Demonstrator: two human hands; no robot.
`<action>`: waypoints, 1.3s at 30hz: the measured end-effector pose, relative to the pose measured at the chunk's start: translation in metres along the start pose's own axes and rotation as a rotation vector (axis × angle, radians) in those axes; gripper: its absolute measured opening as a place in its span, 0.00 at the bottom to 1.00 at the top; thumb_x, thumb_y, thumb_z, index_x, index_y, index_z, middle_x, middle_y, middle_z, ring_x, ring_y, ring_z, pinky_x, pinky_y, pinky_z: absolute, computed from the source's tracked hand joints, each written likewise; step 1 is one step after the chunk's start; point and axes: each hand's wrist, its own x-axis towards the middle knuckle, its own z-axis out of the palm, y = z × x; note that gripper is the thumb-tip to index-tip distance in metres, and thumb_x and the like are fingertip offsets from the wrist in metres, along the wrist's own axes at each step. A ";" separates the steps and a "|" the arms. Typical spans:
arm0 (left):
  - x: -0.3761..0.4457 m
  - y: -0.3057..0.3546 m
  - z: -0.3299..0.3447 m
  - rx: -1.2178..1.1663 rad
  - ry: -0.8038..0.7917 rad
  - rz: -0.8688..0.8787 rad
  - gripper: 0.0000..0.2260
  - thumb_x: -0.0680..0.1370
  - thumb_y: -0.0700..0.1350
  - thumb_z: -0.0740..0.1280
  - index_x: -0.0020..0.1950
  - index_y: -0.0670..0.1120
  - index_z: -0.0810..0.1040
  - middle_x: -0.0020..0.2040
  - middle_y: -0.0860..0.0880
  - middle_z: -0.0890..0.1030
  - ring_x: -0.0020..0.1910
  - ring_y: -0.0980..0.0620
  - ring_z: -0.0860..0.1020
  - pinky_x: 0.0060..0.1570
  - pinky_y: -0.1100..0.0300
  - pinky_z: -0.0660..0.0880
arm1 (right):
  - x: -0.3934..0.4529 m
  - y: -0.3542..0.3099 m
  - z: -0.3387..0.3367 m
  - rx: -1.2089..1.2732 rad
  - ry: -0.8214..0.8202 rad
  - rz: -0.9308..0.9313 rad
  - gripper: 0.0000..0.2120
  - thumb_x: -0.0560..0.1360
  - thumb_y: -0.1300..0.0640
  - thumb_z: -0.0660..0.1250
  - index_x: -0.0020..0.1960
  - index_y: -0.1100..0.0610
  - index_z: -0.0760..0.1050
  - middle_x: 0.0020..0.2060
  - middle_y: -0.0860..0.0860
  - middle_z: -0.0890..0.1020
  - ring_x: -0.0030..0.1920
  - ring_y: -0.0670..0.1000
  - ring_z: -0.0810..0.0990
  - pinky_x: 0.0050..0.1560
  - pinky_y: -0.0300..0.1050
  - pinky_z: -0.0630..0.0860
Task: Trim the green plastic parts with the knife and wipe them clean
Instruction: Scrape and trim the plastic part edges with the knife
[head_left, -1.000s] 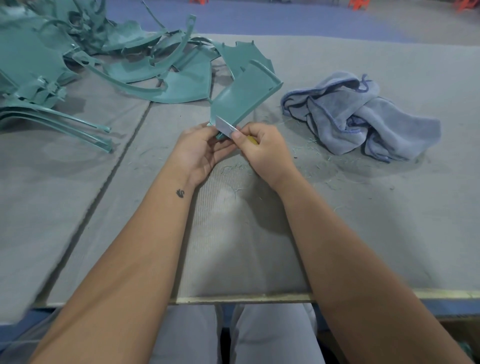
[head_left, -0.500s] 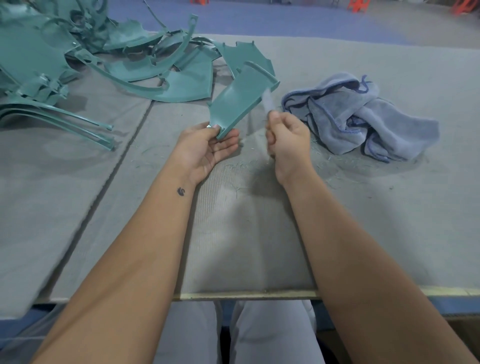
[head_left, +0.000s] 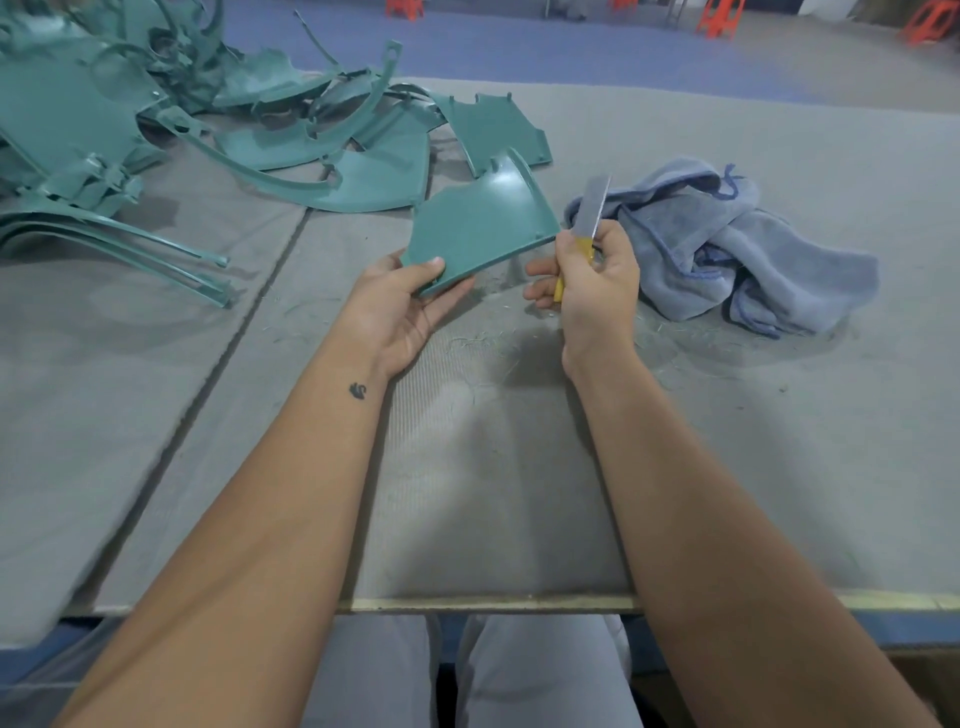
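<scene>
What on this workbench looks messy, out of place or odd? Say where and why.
Thin green shavings litter the grey mat in front of both hands, likely trimming waste. The blue cloth lies crumpled, not folded. The untrimmed green parts sit in a tangled heap at the far left. Nothing looks broken.

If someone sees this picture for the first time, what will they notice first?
At centre, the left hand holds a flat green plastic panel, while the right hand grips a yellow-handled knife, blade up. A heap of green plastic parts fills the far left; a crumpled blue-grey cloth lies right.
</scene>
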 end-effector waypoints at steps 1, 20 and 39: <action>-0.001 0.000 0.001 0.023 -0.025 0.017 0.12 0.79 0.29 0.60 0.61 0.37 0.72 0.51 0.41 0.82 0.43 0.49 0.85 0.40 0.60 0.81 | 0.000 0.000 0.000 -0.018 -0.001 -0.020 0.07 0.80 0.62 0.61 0.43 0.54 0.70 0.27 0.52 0.77 0.23 0.48 0.72 0.23 0.38 0.67; -0.001 -0.007 0.006 0.106 -0.107 0.148 0.15 0.79 0.28 0.60 0.57 0.47 0.76 0.46 0.52 0.86 0.48 0.52 0.84 0.46 0.60 0.81 | 0.008 0.013 -0.005 -0.211 -0.033 -0.128 0.15 0.80 0.54 0.61 0.34 0.50 0.69 0.25 0.40 0.65 0.28 0.40 0.61 0.29 0.32 0.61; 0.004 -0.006 0.003 0.118 -0.062 0.161 0.18 0.79 0.27 0.59 0.61 0.46 0.74 0.48 0.50 0.85 0.46 0.52 0.84 0.43 0.60 0.80 | 0.004 0.020 0.002 -0.618 -0.292 -0.162 0.16 0.79 0.50 0.63 0.33 0.50 0.69 0.27 0.45 0.70 0.31 0.48 0.68 0.35 0.47 0.67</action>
